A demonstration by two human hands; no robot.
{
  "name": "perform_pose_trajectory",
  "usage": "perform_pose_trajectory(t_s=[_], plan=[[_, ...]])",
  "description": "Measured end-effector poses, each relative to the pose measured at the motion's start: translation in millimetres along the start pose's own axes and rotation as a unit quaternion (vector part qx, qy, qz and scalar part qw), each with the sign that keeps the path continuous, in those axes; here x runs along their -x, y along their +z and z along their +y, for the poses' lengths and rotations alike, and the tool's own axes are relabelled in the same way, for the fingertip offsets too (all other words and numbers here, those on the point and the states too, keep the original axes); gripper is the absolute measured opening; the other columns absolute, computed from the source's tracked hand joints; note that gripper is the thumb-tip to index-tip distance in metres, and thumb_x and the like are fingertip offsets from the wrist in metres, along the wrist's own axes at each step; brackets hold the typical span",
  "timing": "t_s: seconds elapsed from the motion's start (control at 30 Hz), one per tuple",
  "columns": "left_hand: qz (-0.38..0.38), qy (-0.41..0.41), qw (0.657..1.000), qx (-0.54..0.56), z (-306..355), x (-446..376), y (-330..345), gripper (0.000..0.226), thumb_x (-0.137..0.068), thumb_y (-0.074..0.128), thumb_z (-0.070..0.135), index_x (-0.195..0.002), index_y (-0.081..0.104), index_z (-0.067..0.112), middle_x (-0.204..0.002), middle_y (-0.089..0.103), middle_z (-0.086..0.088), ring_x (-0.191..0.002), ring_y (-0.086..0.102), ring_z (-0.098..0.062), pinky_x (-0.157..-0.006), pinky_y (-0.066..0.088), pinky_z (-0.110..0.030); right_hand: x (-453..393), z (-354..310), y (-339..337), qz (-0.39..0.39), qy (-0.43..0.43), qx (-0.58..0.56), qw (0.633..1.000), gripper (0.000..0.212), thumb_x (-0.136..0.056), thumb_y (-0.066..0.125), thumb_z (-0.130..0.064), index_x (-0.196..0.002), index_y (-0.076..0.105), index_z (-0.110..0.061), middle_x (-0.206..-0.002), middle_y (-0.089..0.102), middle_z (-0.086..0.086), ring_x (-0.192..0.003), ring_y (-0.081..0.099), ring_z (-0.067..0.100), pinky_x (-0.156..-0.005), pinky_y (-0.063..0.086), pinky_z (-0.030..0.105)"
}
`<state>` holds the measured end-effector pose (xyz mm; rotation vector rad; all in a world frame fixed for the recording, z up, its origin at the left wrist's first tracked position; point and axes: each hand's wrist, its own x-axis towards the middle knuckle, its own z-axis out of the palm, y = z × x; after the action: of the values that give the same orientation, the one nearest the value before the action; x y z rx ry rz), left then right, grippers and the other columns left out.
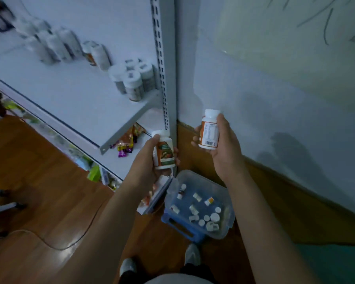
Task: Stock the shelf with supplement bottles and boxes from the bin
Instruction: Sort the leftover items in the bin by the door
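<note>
- Left hand [152,154]: curled round a white-capped bottle [164,149]; front label orange and green with a food picture, text too blurred to read.
- Right hand [223,144]: wrapped round a second bottle [209,130], held upright; back label white with orange edge, small print table and barcode, illegible.
- Both bottles: white plastic, cylindrical, held in the air below the shelf board and above the bin, well apart from each other.
- Bin [223,191]: clear plastic, rectangular with rounded corners, set on a blue stool [180,226]; small white bottles and boxes scattered inside, one with an orange end.
- Shelf [70,93]: white metal board on a slotted grey upright [162,64]; cluster of white-capped bottles [133,80] at the right end, further blurred bottles in rows to the left.
- Lower tier: coloured snack packets [127,142], glossy wrappers.
- Floor [39,171]: reddish wood planks, a cable lying across.
- Wall [275,89]: pale, smooth, wooden skirting at the base.
</note>
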<state>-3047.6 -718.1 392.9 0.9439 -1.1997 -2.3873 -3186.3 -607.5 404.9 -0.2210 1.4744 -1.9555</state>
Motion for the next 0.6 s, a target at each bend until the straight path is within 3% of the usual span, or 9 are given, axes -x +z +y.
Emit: perform_pose_trajectory(t_s=[0.13, 0.27, 0.4, 0.5, 0.6], plan=[[0.022, 0.07, 0.997, -0.033, 44, 28, -59, 0.039, -0.102, 0.038, 0.043, -0.114, 0.06, 0.013, -0.085, 0.067, -0.008, -0.066, 0.066, -0.022, -0.044, 0.04, -0.022, 9, 4, 87, -0.049, -0.031, 0.013, 0.998, 0.038, -0.102, 0.045, -0.044, -0.11, 0.062, -0.011, -0.084, 0.07, 0.008, -0.069, 0.066, 0.019, -0.072, 0.058, 0.037], [0.071, 0.11, 0.988, -0.087, 85, 56, -133, 0.041, -0.104, 0.038, 0.042, -0.121, 0.054, 0.008, -0.083, 0.07, -0.007, -0.065, 0.068, -0.021, -0.046, 0.045, -0.024, 21, 22, 180, -0.077, -0.027, -0.004, 0.997, 0.04, -0.102, 0.045, -0.046, -0.103, 0.063, -0.01, -0.077, 0.07, 0.006, -0.065, 0.065, 0.018, -0.068, 0.057, 0.036], [0.111, 0.137, 0.975, -0.133, 126, 84, -210, 0.043, -0.103, 0.04, 0.046, -0.119, 0.056, 0.01, -0.102, 0.066, -0.023, -0.083, 0.067, -0.033, -0.061, 0.048, -0.034, 29, 47, 262, -0.099, -0.033, -0.014, 0.994, 0.041, -0.102, 0.045, -0.046, -0.096, 0.063, -0.01, -0.076, 0.068, 0.006, -0.06, 0.063, 0.017, -0.061, 0.056, 0.032], [0.136, 0.155, 0.967, -0.15, 153, 96, -254, 0.038, -0.103, 0.038, 0.048, -0.116, 0.057, 0.018, -0.108, 0.068, -0.02, -0.087, 0.068, -0.033, -0.065, 0.049, -0.034, 32, 63, 309, -0.115, -0.036, -0.006, 0.993, 0.041, -0.102, 0.043, -0.046, -0.098, 0.063, -0.01, -0.076, 0.068, 0.005, -0.061, 0.063, 0.017, -0.063, 0.056, 0.033], [0.142, 0.17, 0.961, -0.164, 176, 96, -288, 0.032, -0.104, 0.036, 0.046, -0.109, 0.054, 0.021, -0.102, 0.068, -0.017, -0.081, 0.071, -0.025, -0.062, 0.05, -0.031, 32, 75, 348, -0.121, -0.039, 0.007, 0.992, 0.04, -0.103, 0.042, -0.044, -0.097, 0.062, -0.01, -0.074, 0.068, 0.004, -0.06, 0.063, 0.016, -0.061, 0.057, 0.032]])
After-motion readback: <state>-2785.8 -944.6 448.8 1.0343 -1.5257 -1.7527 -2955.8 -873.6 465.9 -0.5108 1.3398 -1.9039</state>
